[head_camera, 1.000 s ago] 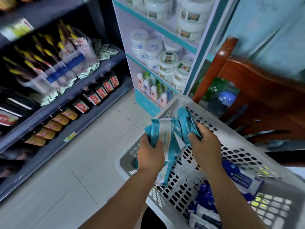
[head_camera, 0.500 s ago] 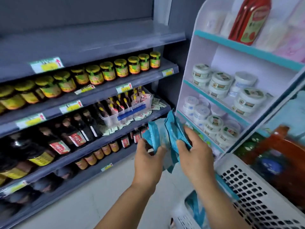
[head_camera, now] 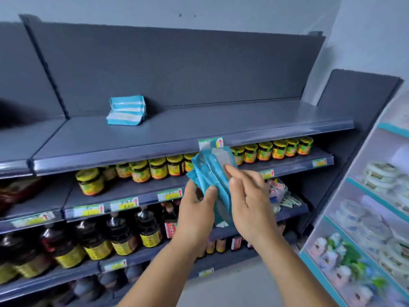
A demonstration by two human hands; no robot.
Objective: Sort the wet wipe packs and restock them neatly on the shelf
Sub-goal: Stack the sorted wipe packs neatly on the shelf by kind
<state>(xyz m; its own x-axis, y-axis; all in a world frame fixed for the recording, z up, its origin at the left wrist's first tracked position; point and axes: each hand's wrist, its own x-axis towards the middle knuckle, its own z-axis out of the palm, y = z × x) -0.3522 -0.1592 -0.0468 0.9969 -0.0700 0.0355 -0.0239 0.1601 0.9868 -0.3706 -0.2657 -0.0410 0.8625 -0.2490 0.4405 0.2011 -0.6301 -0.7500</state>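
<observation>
Progress on the restocking looks early, as I judge it. Only one small stack of teal and white flat plastic wet wipe packs (head_camera: 126,110) lies on the wide grey metal top shelf (head_camera: 221,120), near its back panel and toward the left side; most of this shelf has nothing on it. A second bundle of teal wet wipe packs (head_camera: 212,178) is in the air in front of the shelf edge, below the level of the top board. The left hand (head_camera: 195,214) grips the lower part of this bundle with curled fingers and thumb. The right hand (head_camera: 247,202) touches the bundle's right side, its fingers only loosely bent, as if squaring the packs. What is left, I think, is to lift this bundle up and set it beside the first stack. Below are rows of yellow-labelled glass jars (head_camera: 265,150).
</observation>
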